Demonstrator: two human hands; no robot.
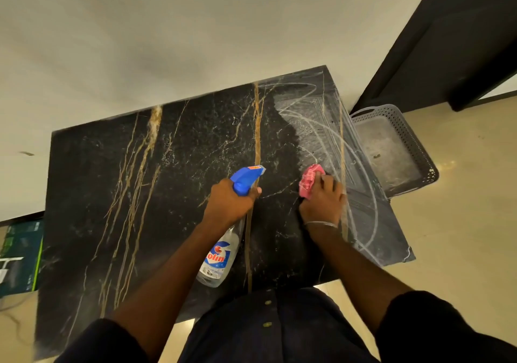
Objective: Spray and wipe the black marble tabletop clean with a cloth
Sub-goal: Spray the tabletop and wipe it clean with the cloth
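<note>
Where left hand [228, 200] grips, bottle [220, 257] neck hidden

The glossy black gold-veined marble tabletop [156, 183] shows smeary whitish streaks near the crumpled pink cloth [309, 180] and the clear plastic blue-capped spray bottle [221, 253].

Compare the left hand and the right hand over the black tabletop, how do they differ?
The left hand grips the spray bottle by its blue trigger head; the right hand grips a bunched pink cloth. The left hand is over dark, unsmeared tabletop; the right hand is beside the whitish smears. Only the right wrist wears a thin bracelet. Both have fingers curled round what they hold.
</note>
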